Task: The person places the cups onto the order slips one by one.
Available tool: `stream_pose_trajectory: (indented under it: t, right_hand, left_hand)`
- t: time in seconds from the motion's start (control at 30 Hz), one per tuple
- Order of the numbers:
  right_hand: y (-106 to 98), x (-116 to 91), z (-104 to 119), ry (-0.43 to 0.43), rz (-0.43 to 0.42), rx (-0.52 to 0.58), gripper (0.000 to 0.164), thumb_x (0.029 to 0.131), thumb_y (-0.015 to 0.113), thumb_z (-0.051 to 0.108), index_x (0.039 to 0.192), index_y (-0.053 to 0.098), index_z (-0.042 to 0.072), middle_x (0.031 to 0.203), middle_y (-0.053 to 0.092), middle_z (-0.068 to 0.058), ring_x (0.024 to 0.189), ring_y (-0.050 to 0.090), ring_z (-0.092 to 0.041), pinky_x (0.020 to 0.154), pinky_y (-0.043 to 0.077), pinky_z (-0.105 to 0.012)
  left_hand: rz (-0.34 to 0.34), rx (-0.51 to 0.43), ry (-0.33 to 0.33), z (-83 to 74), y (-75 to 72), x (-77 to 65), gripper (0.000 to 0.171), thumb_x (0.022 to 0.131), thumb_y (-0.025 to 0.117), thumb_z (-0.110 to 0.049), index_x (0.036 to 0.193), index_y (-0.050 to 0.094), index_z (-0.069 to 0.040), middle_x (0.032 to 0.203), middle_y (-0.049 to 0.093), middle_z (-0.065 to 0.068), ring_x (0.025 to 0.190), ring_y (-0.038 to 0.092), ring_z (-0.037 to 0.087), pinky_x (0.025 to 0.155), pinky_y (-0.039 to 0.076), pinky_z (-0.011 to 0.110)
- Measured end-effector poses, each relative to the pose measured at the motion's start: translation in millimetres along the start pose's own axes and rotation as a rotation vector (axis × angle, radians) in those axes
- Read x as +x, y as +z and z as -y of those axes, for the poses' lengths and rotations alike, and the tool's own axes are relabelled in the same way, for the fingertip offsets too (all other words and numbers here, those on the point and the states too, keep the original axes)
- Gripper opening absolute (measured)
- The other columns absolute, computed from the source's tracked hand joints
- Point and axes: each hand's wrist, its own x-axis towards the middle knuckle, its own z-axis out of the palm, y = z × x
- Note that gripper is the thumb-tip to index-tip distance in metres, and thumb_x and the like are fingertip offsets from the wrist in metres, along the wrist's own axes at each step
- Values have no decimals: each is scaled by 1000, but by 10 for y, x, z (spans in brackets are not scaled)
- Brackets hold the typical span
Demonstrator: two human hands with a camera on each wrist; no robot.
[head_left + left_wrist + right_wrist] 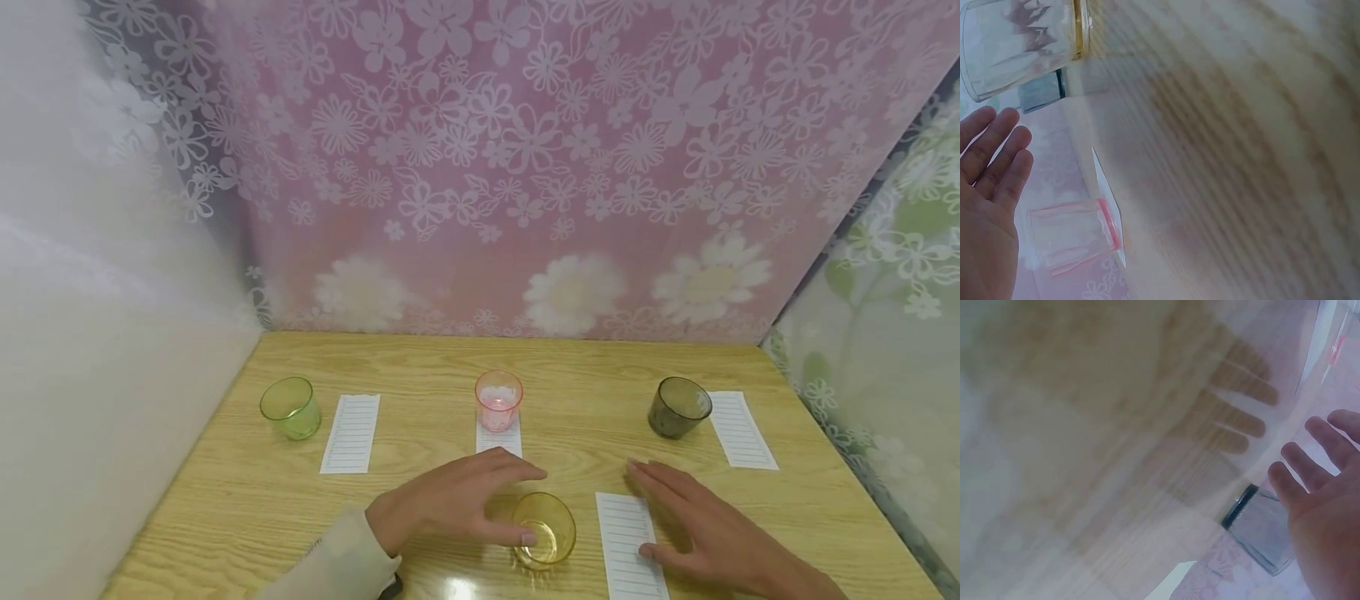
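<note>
A yellow glass cup (pixel 557 546) stands upright on the near part of the wooden table. My left hand (pixel 453 504) hovers at its left side, fingers spread and relaxed, the thumb tip overlapping the cup in the head view. In the left wrist view, the fingers of the left hand (pixel 994 169) stay below the yellow cup (pixel 1022 44), apart from it. My right hand (pixel 708 529) is over the right edge of a lined paper strip (pixel 626 546), fingers extended and holding nothing. The right wrist view shows that hand (pixel 1329 500) raised over the tabletop, with its reflection below.
A pink cup (pixel 498 400) stands on a paper strip (pixel 499 443) at the back middle. The green cup (pixel 291 408) is left of another strip (pixel 352 433). A dark grey cup (pixel 678 408) stands beside a fourth strip (pixel 742 429). Floral curtains (pixel 510 167) enclose the table.
</note>
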Motion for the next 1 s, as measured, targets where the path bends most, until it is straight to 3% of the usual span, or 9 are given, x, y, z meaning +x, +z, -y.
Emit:
stream_pose_trajectory:
  t: [0.13, 0.2, 0.4, 0.5, 0.6, 0.73, 0.9, 0.97, 1.0]
  right_hand:
    - [-11, -86, 31, 50, 39, 10, 97, 88, 88, 56, 167, 46, 18, 165, 54, -1, 151, 40, -5, 115, 25, -8]
    - [-6, -120, 34, 49, 45, 2, 98, 88, 88, 57, 168, 46, 19, 165, 54, 1, 152, 39, -2, 114, 26, -8]
    - [27, -195, 11, 6, 54, 47, 102, 85, 89, 58, 167, 47, 14, 166, 53, -4, 161, 13, 13, 117, 6, 0]
    - [38, -227, 11, 20, 72, 56, 104, 83, 90, 59, 168, 46, 17, 168, 51, -2, 160, 4, 18, 116, 5, -1]
    - [44, -255, 20, 42, 86, 19, 107, 81, 91, 61, 169, 44, 23, 169, 50, 2, 161, 4, 18, 119, 31, -17]
    - [51, -265, 29, 29, 94, -42, 107, 79, 91, 62, 169, 44, 26, 170, 49, 6, 163, 6, 15, 98, 57, -49]
    - [74, -267, 12, -13, 87, -56, 107, 80, 90, 64, 168, 46, 23, 171, 48, 5, 165, 6, 10, 101, 56, -44]
    - [89, -272, -1, -28, 81, -50, 106, 80, 90, 64, 168, 46, 22, 171, 47, 4, 165, 6, 9, 113, 44, -30]
    - [87, -272, -3, -37, 80, -51, 106, 81, 89, 64, 167, 47, 21, 172, 47, 3, 166, 5, 9, 118, 43, -31]
  left_hand:
    - [3, 14, 10, 4, 44, -8, 78, 100, 65, -72, 162, 53, -26, 160, 56, -12, 150, 50, 8, 126, 44, 33]
    - [-1, 33, 26, 5, 64, -12, 81, 98, 68, -72, 162, 53, -25, 159, 57, -11, 149, 51, 7, 126, 43, 31]
    - [-16, 85, 68, 2, 125, -17, 86, 93, 75, -71, 161, 53, -23, 153, 61, -10, 146, 54, 6, 125, 43, 27]
    - [-19, 101, 72, -11, 151, -4, 87, 93, 76, -71, 161, 53, -22, 151, 63, -11, 144, 55, 5, 123, 44, 26]
    - [-24, 105, 71, -18, 174, 7, 86, 93, 76, -71, 160, 54, -22, 149, 64, -11, 142, 56, 4, 121, 46, 25]
    - [-26, 84, 61, -15, 195, 3, 83, 93, 77, -70, 158, 55, -23, 148, 63, -11, 140, 57, 4, 119, 48, 25]
    - [-26, 50, 46, -5, 204, -8, 82, 92, 77, -70, 157, 55, -25, 149, 63, -11, 140, 56, 4, 119, 48, 26]
    - [-26, 45, 43, -4, 207, -9, 82, 92, 77, -70, 157, 56, -25, 149, 63, -10, 140, 56, 4, 118, 49, 27]
    - [-26, 43, 41, -4, 207, -10, 82, 92, 78, -70, 157, 55, -25, 149, 63, -10, 140, 57, 4, 118, 49, 27]
